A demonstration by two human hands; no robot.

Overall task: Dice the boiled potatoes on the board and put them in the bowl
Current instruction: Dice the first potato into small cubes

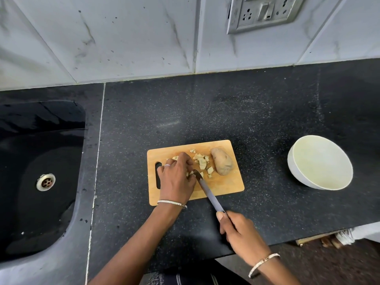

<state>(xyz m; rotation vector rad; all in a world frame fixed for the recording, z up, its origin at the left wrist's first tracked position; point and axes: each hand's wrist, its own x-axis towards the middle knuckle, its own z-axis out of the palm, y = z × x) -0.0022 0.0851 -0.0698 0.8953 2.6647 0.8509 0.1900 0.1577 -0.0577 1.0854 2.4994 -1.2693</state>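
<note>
A wooden cutting board lies on the dark counter. A whole unpeeled potato sits at its right end. Pale potato cubes are scattered left of it. My left hand is on the board with fingers curled over a piece of potato that is mostly hidden. My right hand grips the handle of a knife, whose tip meets the potato piece beside my left fingers. A white bowl stands to the right, with nothing in it.
A black sink with a metal drain is set into the counter on the left. A tiled wall with a socket plate runs behind. The counter's front edge is near my right hand.
</note>
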